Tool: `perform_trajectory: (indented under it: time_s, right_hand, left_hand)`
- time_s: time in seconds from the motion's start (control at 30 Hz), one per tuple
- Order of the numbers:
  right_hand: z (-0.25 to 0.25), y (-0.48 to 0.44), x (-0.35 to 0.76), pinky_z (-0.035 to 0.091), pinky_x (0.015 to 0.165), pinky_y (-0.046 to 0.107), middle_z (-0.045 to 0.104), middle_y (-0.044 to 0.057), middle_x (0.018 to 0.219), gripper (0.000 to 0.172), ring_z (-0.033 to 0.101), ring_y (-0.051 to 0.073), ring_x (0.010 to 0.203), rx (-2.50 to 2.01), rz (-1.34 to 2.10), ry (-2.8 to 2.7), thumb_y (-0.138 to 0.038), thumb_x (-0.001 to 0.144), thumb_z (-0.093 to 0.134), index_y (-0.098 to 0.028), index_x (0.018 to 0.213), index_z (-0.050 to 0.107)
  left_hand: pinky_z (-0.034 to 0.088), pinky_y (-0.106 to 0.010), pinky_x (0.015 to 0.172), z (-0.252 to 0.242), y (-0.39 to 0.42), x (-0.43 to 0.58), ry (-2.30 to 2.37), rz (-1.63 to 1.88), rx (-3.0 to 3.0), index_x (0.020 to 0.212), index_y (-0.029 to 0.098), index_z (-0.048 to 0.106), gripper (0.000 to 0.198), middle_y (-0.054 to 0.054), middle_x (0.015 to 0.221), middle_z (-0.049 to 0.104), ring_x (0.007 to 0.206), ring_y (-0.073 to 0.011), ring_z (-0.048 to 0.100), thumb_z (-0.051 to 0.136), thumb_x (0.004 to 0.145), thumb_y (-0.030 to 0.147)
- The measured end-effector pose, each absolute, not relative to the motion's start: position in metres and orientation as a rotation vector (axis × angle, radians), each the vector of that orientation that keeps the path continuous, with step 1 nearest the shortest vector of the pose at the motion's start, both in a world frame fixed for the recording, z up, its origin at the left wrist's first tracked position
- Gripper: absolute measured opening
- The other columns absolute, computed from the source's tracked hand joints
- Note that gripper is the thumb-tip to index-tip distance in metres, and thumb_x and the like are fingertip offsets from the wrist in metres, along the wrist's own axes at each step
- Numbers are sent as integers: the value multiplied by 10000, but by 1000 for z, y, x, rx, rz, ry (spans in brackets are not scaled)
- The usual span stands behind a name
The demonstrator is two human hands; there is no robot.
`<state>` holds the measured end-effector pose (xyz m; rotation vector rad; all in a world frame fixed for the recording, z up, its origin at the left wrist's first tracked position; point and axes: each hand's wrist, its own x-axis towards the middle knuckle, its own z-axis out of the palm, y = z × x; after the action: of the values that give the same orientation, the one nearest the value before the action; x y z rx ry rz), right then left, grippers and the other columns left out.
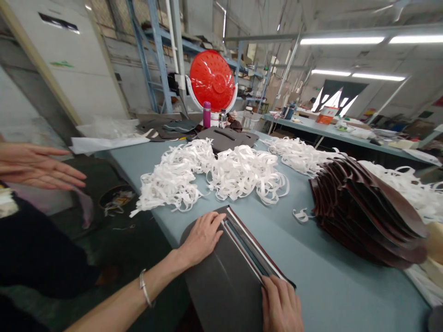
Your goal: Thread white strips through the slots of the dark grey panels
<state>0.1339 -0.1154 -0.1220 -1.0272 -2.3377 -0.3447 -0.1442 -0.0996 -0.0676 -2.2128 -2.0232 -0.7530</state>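
Observation:
A dark grey panel (224,276), which looks like leather or a similar sheet, lies at the near edge of the table. It has a long slot with white and dark red strips along its sides. At the slot's far end, my left hand (204,234), a bracelet on its wrist, presses the panel with bent fingers closed at the edge. My right hand (282,304) has its fingers curled over the strip at the near end; its thumb is mostly hidden. Blue-grey tabletop shows through the slot.
Heaps of white strips (242,173) lie beyond the panel. A stack of dark brown pieces (367,212) stands to the right. Further back are a red fan (212,78) and a purple bottle (206,114). Another person's open hand (41,166) reaches in from the left.

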Motion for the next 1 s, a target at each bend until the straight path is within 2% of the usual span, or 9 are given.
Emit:
perform_trajectory:
  time_s: [0.17, 0.37, 0.47, 0.57, 0.7, 0.8, 1.0]
  right_hand:
    - [-123, -115, 138, 351, 750, 371, 654, 73, 912, 175, 542, 250, 873, -1018, -401, -2356, -198, 894, 521, -182, 1058, 582]
    - [-114, -120, 132, 348, 740, 377, 621, 73, 877, 178, 510, 234, 826, -994, -276, -2371, -134, 897, 455, -178, 1019, 576]
    - [-102, -125, 124, 345, 726, 378, 578, 58, 818, 151, 482, 225, 792, -1078, -186, -2349, -120, 898, 434, -197, 907, 563]
    - [-90, -128, 123, 350, 692, 364, 531, 42, 774, 137, 453, 214, 759, -1193, -39, -2238, -142, 897, 460, -211, 787, 504]
    - [-82, -127, 136, 404, 751, 363, 520, 56, 875, 78, 464, 207, 847, -1275, 139, -1881, -123, 882, 465, -196, 891, 490]
    - [-82, -127, 145, 417, 798, 376, 519, 62, 913, 161, 472, 202, 888, -1352, 207, -1675, -82, 874, 404, -189, 948, 500]
    - [-78, -131, 147, 417, 805, 364, 539, 58, 896, 195, 490, 196, 886, -1372, 285, -1602, -84, 868, 388, -193, 887, 549]
  left_hand:
    - [443, -407, 904, -71, -96, -153, -1964, -661, -2320, 1193, 242, 530, 289, -68, 1135, 531, 1069, -222, 491, 435, 922, 214]
    - [442, -397, 913, -68, -95, -156, -1918, -587, -2331, 1194, 238, 537, 292, -65, 1135, 552, 1080, -217, 498, 433, 923, 206]
    - [439, -413, 930, -65, -101, -147, -1911, -577, -2309, 1183, 224, 548, 285, -79, 1157, 557, 1123, -231, 491, 456, 914, 221]
    - [395, -451, 1001, -62, -121, -118, -1841, -596, -2429, 1211, 203, 533, 361, -98, 1236, 532, 1203, -258, 442, 542, 872, 328]
    - [341, -483, 1053, -62, -154, -81, -1747, -551, -2611, 1318, 207, 448, 506, -97, 1317, 490, 1237, -266, 412, 551, 855, 382]
    - [347, -495, 1045, -64, -163, -73, -1733, -544, -2604, 1339, 208, 428, 497, -105, 1317, 491, 1239, -269, 415, 512, 878, 373]
    - [392, -503, 1000, -63, -157, -65, -1785, -588, -2556, 1292, 201, 458, 443, -108, 1250, 513, 1177, -277, 451, 519, 871, 322]
